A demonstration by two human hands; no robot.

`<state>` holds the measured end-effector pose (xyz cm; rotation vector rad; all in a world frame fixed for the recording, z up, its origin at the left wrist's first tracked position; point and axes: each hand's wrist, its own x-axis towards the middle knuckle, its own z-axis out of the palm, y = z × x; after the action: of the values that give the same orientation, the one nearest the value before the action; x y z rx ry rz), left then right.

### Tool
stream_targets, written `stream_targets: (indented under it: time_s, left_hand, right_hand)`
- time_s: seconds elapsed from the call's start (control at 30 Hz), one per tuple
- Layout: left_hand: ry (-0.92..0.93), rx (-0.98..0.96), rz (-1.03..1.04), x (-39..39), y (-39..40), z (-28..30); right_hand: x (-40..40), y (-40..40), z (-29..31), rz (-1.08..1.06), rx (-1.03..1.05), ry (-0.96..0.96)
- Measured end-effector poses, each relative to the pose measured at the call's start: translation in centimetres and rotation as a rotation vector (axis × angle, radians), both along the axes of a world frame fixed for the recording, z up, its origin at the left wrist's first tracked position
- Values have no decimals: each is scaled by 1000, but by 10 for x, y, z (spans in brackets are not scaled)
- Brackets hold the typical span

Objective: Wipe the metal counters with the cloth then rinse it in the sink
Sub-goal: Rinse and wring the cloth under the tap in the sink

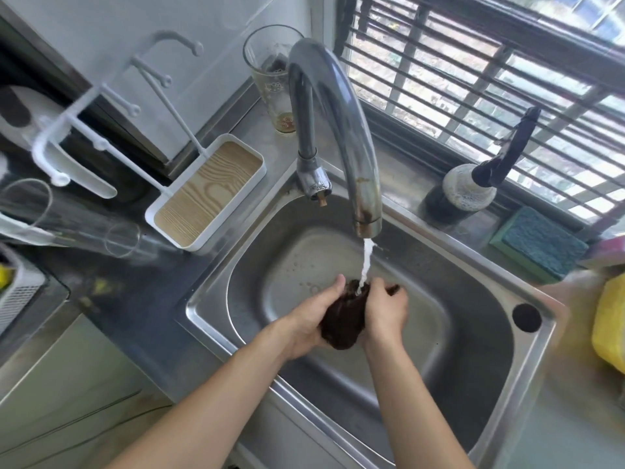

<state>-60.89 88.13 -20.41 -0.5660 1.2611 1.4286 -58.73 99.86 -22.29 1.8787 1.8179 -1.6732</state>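
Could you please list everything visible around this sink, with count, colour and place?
cloth: one, dark brown, bunched under the water stream
sink: one, steel basin, centre
faucet: one, grey metal, running
drinking glass: one, clear, behind the faucet
tray: one, white with wood-grain base, left of sink
sponge: one, blue-green, right ledge
yellow object: one, right edge, unclear what
window blinds: one set, dark, upper right
left hand: grips the cloth
right hand: grips the cloth
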Motion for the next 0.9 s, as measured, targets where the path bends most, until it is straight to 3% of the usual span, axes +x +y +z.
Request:
stream_targets:
  time_s: [0.1,0.17,0.23,0.43,0.5,0.6,0.67,0.73,0.8,0.9]
  left_hand:
    - [41,-79,183,2,6,-6]
    - [155,-243,284,0,7,-12]
    - [201,-253,344,-3,6,-18]
    - [137,-196,247,6,17,-3]
    - [170,-205,294,11,21,-5]
    - [198,-214,234,15,27,0]
    - [241,-271,170,9,31,-1]
    - [258,-389,191,-5,28,-2]
    - [237,-476,281,-14,21,-4]
    - [224,-451,265,2,19,-6]
  right_hand:
    - [10,-11,7,-53,-42,43]
    - [21,-16,9,-86,11,62]
    - [30,-21,9,-54,74,69]
    - [33,-37,4,308,185,157]
    - [24,-27,1,308,159,120]
    - [10,-11,2,108,69,40]
    - [12,-19,11,54,210,40]
    - [25,-43,24,183,345,195]
    - [36,-60,35,367,349,322]
    - [22,-37,13,411,208,169]
